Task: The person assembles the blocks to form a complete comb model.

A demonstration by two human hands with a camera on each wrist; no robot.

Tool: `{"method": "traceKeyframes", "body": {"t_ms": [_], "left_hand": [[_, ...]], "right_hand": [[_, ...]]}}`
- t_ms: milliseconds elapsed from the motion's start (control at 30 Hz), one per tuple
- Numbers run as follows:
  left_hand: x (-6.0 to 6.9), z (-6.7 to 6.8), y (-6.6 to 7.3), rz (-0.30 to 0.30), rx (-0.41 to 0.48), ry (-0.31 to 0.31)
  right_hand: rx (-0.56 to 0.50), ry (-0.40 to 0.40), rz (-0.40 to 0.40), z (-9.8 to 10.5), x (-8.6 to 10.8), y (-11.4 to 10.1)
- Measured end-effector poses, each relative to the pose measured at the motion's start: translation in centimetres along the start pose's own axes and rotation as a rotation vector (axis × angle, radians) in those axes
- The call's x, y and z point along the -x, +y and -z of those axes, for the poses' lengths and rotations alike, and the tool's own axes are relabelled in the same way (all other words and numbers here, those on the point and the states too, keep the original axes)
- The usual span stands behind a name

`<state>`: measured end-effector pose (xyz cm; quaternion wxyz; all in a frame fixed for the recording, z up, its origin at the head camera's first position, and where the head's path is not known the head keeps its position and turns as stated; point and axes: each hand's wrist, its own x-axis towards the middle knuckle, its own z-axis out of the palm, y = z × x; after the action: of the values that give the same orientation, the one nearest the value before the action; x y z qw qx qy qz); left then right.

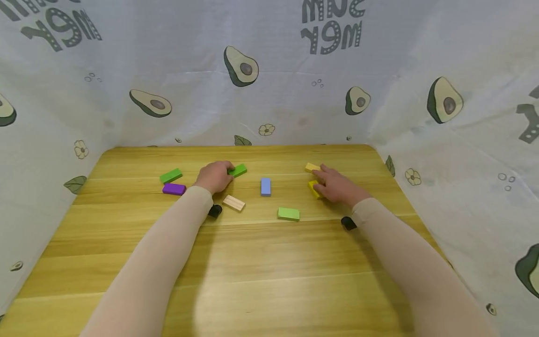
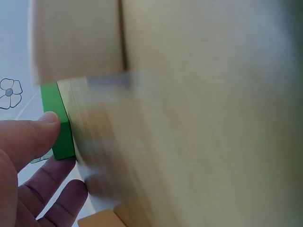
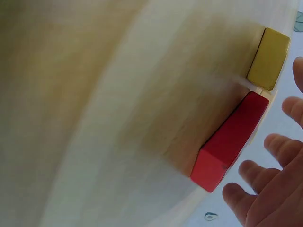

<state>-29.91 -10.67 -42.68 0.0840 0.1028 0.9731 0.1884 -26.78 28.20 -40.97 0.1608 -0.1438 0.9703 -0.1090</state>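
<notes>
My left hand (image 1: pixel 214 177) pinches the near end of a green block (image 1: pixel 238 170); in the left wrist view the thumb lies on one side of it and a finger against its end. A plain wooden block (image 1: pixel 233 203) lies just below that hand. Farther right, my right hand (image 1: pixel 337 186) has its fingers spread over the table beside a pale yellow block (image 1: pixel 312 167) and a brighter yellow block (image 1: pixel 314 189). The right wrist view shows a red block (image 3: pixel 227 142) near its loosely bent fingers; the head view does not show that block.
At left lie another green block (image 1: pixel 171 175) and a purple block (image 1: pixel 174 188). A blue block (image 1: pixel 265 186) and a light green block (image 1: pixel 288 214) lie between the hands. An orange block (image 2: pixel 102 219) shows in the left wrist view. Avocado-print sheeting (image 1: pixel 286 98) borders the wooden table (image 1: pixel 261 281).
</notes>
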Motion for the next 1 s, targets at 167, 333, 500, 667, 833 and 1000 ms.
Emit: {"method": "traceKeyframes", "body": {"t_ms": [167,333,500,667,833,1000], "left_hand": [[0.0,0.0,0.1,0.011,0.003,0.007],[0.0,0.0,0.6,0.015,-0.005,-0.003],[0.0,-0.1,1.1,-0.004,-0.003,-0.019],[-0.3,0.1,1.1,-0.035,0.029,-0.067],[-1.1,0.3,1.0,-0.041,0.079,-0.124],[-1.8,0.5,1.1,-0.045,0.007,-0.182]], "right_hand": [[-0.002,-0.009,0.033,-0.3,0.9,0.3],[0.037,-0.022,0.066,-0.7,1.9,0.3],[0.058,-0.025,0.068,-1.2,2.4,0.4],[0.052,-0.025,0.067,-1.7,2.4,0.5],[0.033,-0.021,0.071,-1.9,2.3,0.4],[0.021,-0.021,0.079,-2.0,2.2,0.2]]}}
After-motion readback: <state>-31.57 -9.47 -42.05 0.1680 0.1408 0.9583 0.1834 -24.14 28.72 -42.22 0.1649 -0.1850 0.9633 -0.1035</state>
